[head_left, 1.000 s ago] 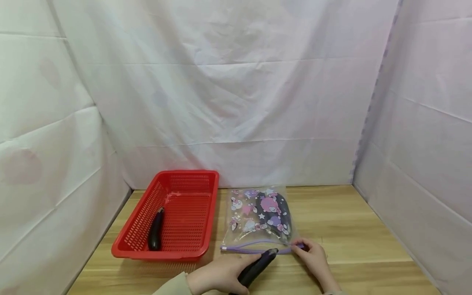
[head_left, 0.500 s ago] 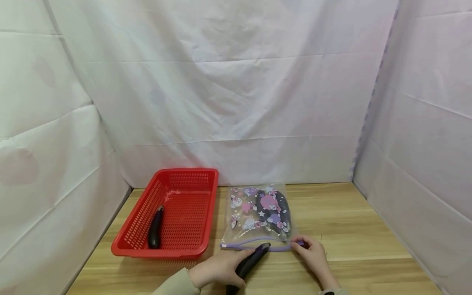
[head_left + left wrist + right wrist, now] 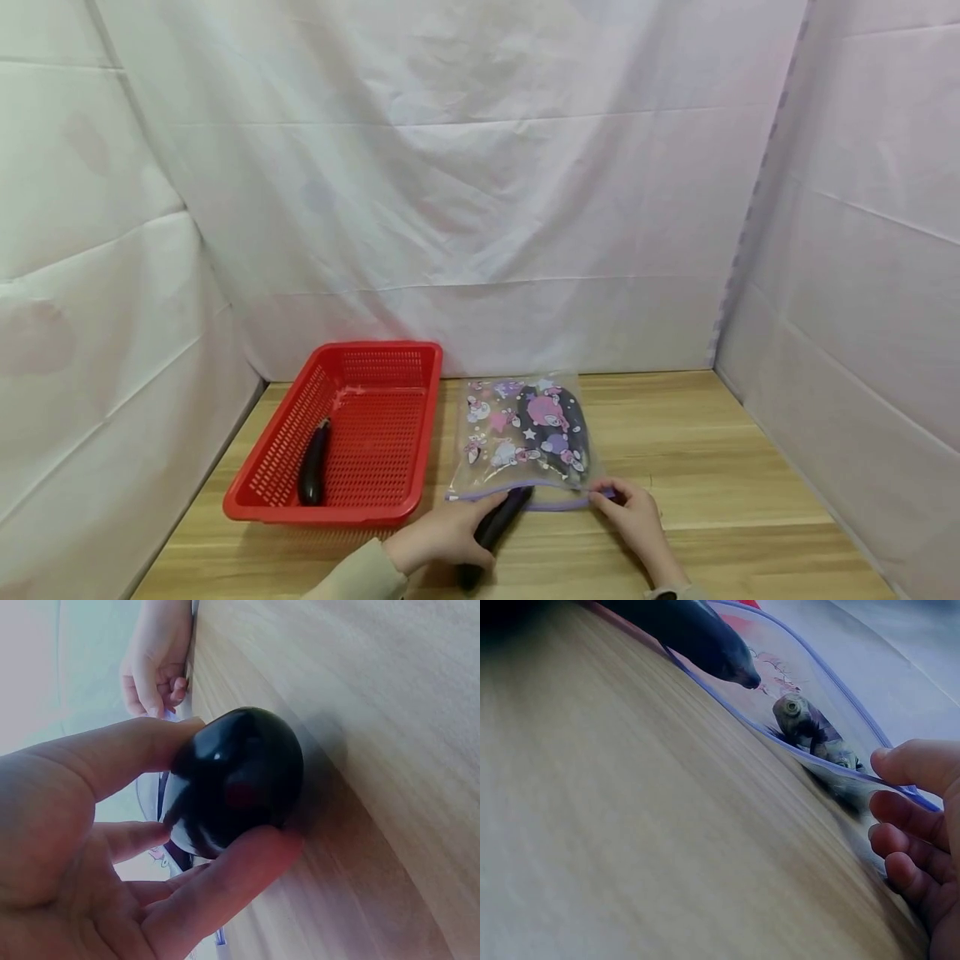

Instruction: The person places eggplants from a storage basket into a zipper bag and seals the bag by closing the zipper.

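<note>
My left hand [image 3: 448,533] grips a dark eggplant [image 3: 501,525] from the side, thumb and fingers round its body in the left wrist view. The eggplant's stem end [image 3: 739,669] is at the parted mouth of a clear printed zip bag [image 3: 487,467]. My right hand [image 3: 634,523] pinches the right end of the bag's purple zip edge [image 3: 847,694] between thumb and finger. Inside the bag, at its right side, lie dark eggplants [image 3: 573,425]; a green stem end [image 3: 791,709] shows through the mouth in the right wrist view.
A red perforated basket [image 3: 431,425] stands at the left on the wooden table [image 3: 712,467], with one eggplant [image 3: 313,462] lying along its left side. White cloth [image 3: 480,208] hangs behind and at both sides.
My left hand has moved the eggplant left and forward, so its stem end has gone from in front of the zip edge to the bag's mouth. My right hand stays at the bag's corner.
</note>
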`<state>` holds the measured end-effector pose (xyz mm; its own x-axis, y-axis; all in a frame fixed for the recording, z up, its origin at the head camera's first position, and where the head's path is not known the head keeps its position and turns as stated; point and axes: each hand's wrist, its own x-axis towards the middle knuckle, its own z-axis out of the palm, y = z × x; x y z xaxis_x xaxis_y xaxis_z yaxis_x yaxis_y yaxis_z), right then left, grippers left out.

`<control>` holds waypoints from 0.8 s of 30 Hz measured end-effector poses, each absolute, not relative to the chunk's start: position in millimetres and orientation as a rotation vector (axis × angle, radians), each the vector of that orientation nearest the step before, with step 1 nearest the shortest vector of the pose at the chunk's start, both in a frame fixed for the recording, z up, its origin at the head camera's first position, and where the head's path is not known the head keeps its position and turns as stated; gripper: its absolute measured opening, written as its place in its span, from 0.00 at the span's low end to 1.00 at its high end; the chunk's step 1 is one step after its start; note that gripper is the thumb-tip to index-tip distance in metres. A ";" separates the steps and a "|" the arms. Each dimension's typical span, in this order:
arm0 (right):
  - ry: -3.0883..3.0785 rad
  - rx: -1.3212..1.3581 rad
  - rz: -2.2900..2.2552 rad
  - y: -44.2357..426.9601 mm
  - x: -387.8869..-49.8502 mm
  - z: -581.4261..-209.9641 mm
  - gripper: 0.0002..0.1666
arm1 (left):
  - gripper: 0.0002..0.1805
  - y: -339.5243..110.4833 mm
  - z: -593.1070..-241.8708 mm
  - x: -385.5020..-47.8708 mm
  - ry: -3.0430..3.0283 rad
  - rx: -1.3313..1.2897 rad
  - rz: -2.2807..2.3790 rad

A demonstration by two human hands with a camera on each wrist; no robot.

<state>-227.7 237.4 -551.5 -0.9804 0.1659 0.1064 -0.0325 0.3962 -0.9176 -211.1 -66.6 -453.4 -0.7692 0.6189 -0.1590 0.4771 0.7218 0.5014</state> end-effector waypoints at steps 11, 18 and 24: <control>-2.456 -0.092 1.629 238.0 -227.5 -552.6 0.05 | 0.46 -60.2 -455.6 -215.6 2.709 0.804 0.592; -2.454 -0.087 1.622 238.0 -227.6 -552.7 0.05 | 0.43 -54.2 -460.9 -215.6 2.808 0.798 0.583; -2.454 -0.077 1.615 237.8 -227.3 -553.4 0.05 | 0.38 -47.3 -462.3 -213.6 2.851 0.725 0.649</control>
